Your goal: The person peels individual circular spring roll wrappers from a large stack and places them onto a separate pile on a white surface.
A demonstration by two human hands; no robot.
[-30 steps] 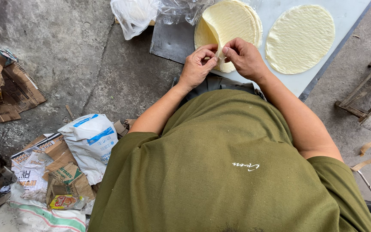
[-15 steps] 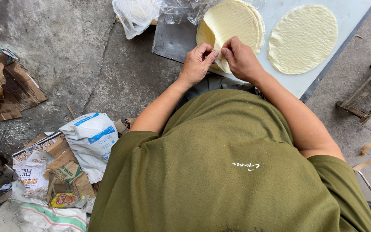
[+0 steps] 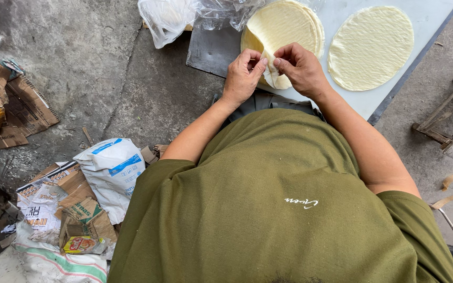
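A stack of thin, pale yellow round sheets lies on a light blue board in front of me. My left hand and my right hand meet at the stack's near edge. Both pinch the rim of the top sheet between thumb and fingers, and that rim is lifted and curled. A single round sheet lies flat on the board to the right, apart from the stack.
Clear plastic bags lie beyond the stack. On the concrete floor at left are a white sack, torn cardboard and paper packets. A wooden frame stands at the right.
Both hands have stayed together at the stack's near edge. The top sheet's rim is now peeled up a little more between the fingers.
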